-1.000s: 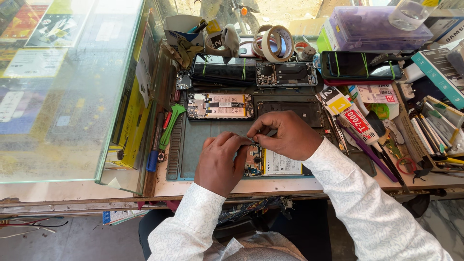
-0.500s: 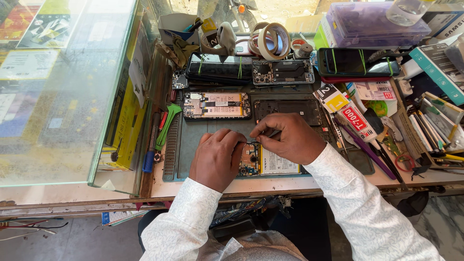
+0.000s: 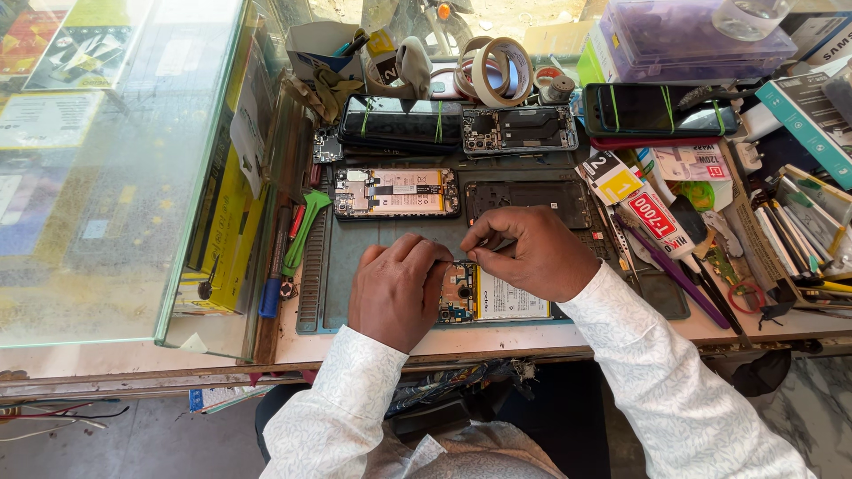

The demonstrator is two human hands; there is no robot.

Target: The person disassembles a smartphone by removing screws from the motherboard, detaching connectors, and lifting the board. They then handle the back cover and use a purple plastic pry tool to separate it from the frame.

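Note:
An opened phone with its battery and circuit board showing lies on a grey-green work mat near the front edge of the bench. My left hand rests palm down on the phone's left end, fingers curled over it. My right hand sits just above the phone, pinching a thin metal tool whose tip points down at the board. Both sleeves are white and patterned.
Two more opened phones and a black back cover lie further back. Tape rolls, glue tubes, a green-handled tool and boxes crowd the bench. A glass counter stands left.
The view has shifted slightly. Both hands stay on the phone at the front of the mat, with only small finger movements.

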